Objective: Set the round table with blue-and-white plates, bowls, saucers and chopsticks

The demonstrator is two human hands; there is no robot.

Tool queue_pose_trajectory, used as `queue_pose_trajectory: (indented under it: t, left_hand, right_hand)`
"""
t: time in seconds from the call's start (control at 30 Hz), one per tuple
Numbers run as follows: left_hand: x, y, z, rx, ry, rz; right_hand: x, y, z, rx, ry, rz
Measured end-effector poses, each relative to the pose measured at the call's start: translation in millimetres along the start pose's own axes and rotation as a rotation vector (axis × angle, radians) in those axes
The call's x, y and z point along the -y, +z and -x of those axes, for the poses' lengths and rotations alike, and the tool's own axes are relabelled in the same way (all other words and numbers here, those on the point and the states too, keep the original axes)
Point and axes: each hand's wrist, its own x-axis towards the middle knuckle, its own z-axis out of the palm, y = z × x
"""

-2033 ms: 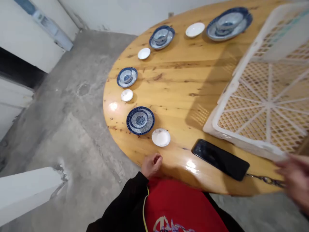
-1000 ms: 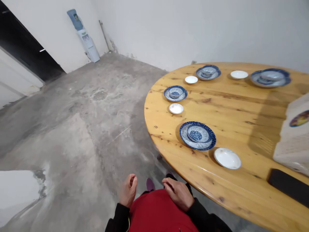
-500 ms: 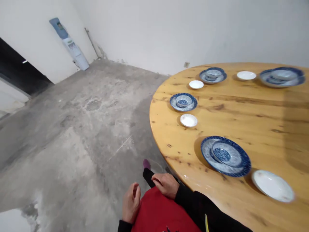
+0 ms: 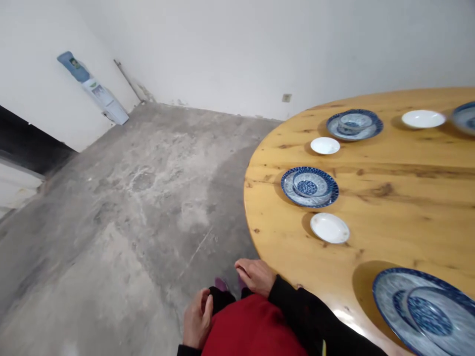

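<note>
My left hand (image 4: 196, 319) hangs by my red top at the bottom of the view, fingers loosely curled and apart, holding nothing. My right hand (image 4: 256, 276) is just off the near edge of the round wooden table (image 4: 389, 198), fingers relaxed and empty. Nearest to it on the table are a small white saucer (image 4: 329, 228) and a blue patterned plate with a bowl on it (image 4: 309, 185). A larger blue plate and bowl (image 4: 419, 306) sits at the lower right, cut off by the frame.
Further along the table's rim lie another white saucer (image 4: 325, 145), a blue plate with a bowl (image 4: 354, 124) and a white saucer (image 4: 423, 118). Bare concrete floor fills the left. A water dispenser (image 4: 92, 89) stands against the far wall.
The view has swung left and moved along the table; the white crate and black phone are out of sight. Both hands have dropped from the table edge to my body.
</note>
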Motion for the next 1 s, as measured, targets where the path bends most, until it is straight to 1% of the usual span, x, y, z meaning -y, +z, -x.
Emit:
queue_pose_trajectory:
  t: [0.1,0.23,0.3,0.37,0.47,0.57,0.63,0.73,0.8,0.83,0.9,1.0]
  left_hand:
    - [-8.1,-7.6,-40.8,0.049,0.063,-0.094]
    - [-30.1,-17.8,-106.5,0.198,0.179,-0.179]
    - [-42.9,-23.3,-143.7,0.254,0.239,-0.224]
    - [-54.3,-29.6,-183.9,0.285,0.306,-0.273]
    - [-68.0,-42.8,-248.4,0.320,0.421,-0.323]
    - [-80.1,-63.7,-315.8,0.337,0.531,-0.349]
    - [-89.4,-80.7,-361.1,0.349,0.567,-0.354]
    - [-108.7,-103.9,-426.2,0.338,0.547,-0.375]
    - [-126.6,-113.1,-464.5,0.342,0.540,-0.400]
    - [-136.8,-115.1,-481.1,0.355,0.552,-0.409]
    - [-158.3,-113.3,-508.5,0.402,0.605,-0.420]
    - [-188.0,-99.2,-537.4,0.495,0.702,-0.434]
  right_hand:
    - [-14.7,-6.2,-17.5,-0.085,0.057,-0.020]
    - [-24.8,-10.6,-41.9,-0.192,0.131,-0.095]
    - [-24.5,-12.8,-57.7,-0.239,0.163,-0.152]
    - [-22.3,-16.3,-77.8,-0.283,0.185,-0.206]
    - [-19.6,-27.3,-117.9,-0.340,0.212,-0.255]
    - [-21.6,-48.8,-166.4,-0.410,0.271,-0.260]
    - [-25.6,-68.5,-198.9,-0.461,0.321,-0.247]
    - [-33.1,-101.0,-240.2,-0.538,0.373,-0.222]
    - [-37.7,-120.6,-259.8,-0.596,0.401,-0.218]
    - [-39.6,-128.7,-267.4,-0.626,0.420,-0.224]
    - [-42.9,-140.9,-279.6,-0.680,0.478,-0.250]
    - [-48.3,-151.7,-297.8,-0.712,0.556,-0.318]
